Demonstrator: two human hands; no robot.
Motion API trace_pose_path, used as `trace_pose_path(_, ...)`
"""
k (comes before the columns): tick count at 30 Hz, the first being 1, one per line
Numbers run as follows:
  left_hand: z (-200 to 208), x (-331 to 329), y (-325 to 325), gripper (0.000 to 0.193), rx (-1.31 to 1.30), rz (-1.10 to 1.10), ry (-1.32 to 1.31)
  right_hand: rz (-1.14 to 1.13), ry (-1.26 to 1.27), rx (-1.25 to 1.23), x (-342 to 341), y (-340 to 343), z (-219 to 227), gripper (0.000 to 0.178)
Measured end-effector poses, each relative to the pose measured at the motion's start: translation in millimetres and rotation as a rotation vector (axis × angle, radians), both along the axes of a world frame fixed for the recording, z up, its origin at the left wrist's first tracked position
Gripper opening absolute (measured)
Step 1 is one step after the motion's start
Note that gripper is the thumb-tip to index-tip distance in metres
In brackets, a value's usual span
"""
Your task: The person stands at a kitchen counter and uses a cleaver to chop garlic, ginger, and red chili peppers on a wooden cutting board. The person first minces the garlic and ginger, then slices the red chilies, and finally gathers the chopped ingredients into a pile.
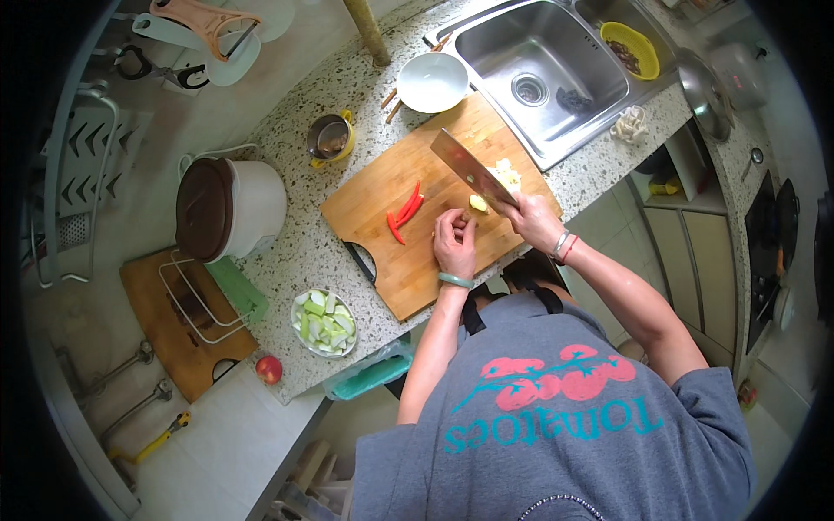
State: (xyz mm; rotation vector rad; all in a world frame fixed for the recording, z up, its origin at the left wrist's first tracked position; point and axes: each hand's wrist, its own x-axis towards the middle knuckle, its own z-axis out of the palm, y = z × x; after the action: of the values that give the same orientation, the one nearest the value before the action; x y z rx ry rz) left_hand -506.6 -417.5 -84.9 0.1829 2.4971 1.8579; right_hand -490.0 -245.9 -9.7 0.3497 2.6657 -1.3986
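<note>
My right hand grips the handle of a cleaver, its wide blade tilted over the wooden cutting board. Curled fingers of my left hand hold a small piece of ginger beside the blade; its cut yellow face shows, and part of it is hidden by the fingertips. On the far side of the blade lies a little heap of pale yellow chopped bits. Red chilies rest on the board to the left of my left hand.
Beyond the board stand a white bowl and a small yellow-handled pot. A plate of cut green vegetable and a rice cooker are at left, with an apple. The sink and yellow basket lie far right.
</note>
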Motion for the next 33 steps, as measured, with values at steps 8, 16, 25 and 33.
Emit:
trace_pose_path(8, 4.0, -9.6, 5.7, 0.028, -0.035, -0.009, -0.084, -0.012, -0.106, -0.007, 1.6, -0.2, -8.9, 0.027)
trace_pose_path(16, 8.5, -37.4, 2.4, 0.03, 0.486, 0.123, -0.437, -0.026, -0.377, -0.222, -21.5, -13.2, 27.4, 0.031)
trace_pose_path(25, 31.3, -118.0, -29.4, 0.017, 1.091, 0.337, -0.547, -0.054, -0.337, -0.372, -41.9, -37.7, 24.7, 0.028)
trace_pose_path(33, 41.9, -208.8, -57.9, 0.047, 1.214, 0.385, -0.293, -0.028, -0.308, -0.419, -66.1, -52.5, 33.2, 0.025)
